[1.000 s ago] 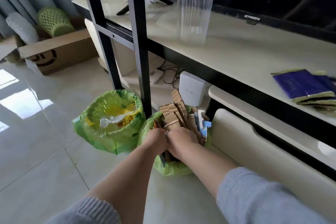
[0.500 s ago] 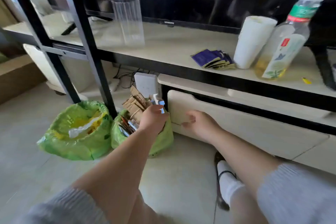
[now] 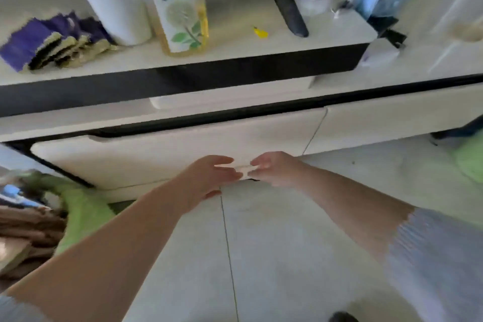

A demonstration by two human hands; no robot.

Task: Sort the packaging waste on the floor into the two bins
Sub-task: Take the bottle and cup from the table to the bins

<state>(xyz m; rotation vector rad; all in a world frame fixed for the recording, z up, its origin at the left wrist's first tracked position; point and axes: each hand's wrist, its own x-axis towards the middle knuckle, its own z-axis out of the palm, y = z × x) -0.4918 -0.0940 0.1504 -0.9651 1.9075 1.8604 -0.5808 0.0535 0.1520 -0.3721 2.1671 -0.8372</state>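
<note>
Now both my hands meet at a pale scrap (image 3: 243,168) on the floor by the drawer (image 3: 170,157). Right hand (image 3: 277,168) pinches it, left hand (image 3: 209,178) is relaxed and touches it. Pick-up step, I think; next it needs carrying left to the bin (image 3: 83,213) w/ cardboard.

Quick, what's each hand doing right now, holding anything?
Left hand: open, fingers touching a small pale scrap.
Right hand: pinching the same scrap.

Pale scrap (image 3: 241,168) btwn fingertips, blurred
</note>
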